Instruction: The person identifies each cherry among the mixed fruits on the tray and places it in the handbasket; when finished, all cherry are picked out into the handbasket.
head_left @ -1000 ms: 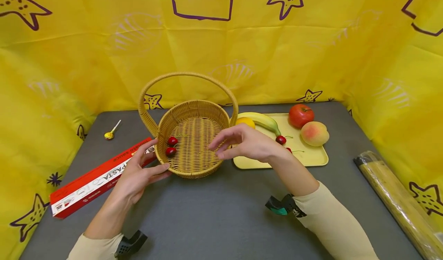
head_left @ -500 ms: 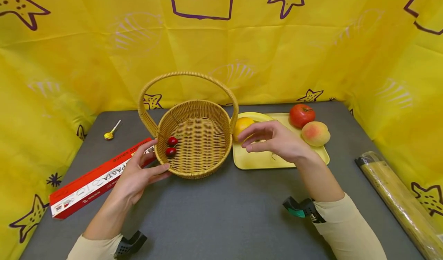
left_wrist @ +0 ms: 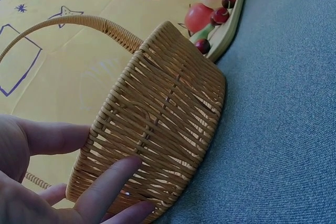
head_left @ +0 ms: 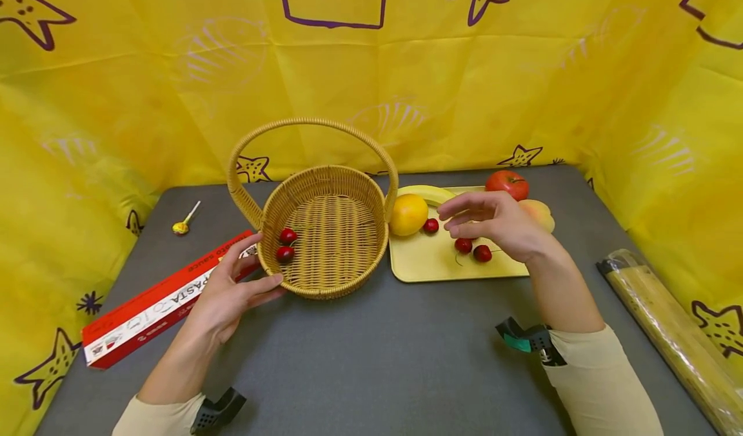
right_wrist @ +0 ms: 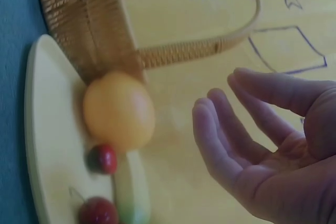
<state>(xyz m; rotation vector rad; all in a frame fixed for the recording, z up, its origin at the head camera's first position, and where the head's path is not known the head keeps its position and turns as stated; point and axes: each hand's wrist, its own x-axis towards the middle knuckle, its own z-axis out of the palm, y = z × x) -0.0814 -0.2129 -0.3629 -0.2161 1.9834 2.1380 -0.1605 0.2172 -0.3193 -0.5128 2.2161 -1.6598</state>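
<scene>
My left hand (head_left: 235,294) holds the wicker basket (head_left: 325,287) at its front left, with the thumb at the rim and fingers on the outer wall. Inside the basket lie two cherries (head_left: 285,254), against its left side. My right hand (head_left: 499,223) hovers over the yellow tray (head_left: 418,268), fingers loosely bent with nothing between them, as the right wrist view also shows. Below and left of it on the tray are several cherries (head_left: 482,253), an orange (head_left: 409,215) and a banana (head_left: 432,194). Behind the hand, a peach (head_left: 540,213) is partly hidden.
A tomato (head_left: 507,183) sits at the tray's back right. Left of the basket are a red and white pasta box (head_left: 168,300) and a lollipop (head_left: 182,227). A clear-wrapped roll (head_left: 662,326) lies along the right edge. Yellow cloth (head_left: 325,68) encloses the table.
My right hand has moved right, from over the basket to above the tray, uncovering the orange and several cherries. My left hand has stayed on the basket.
</scene>
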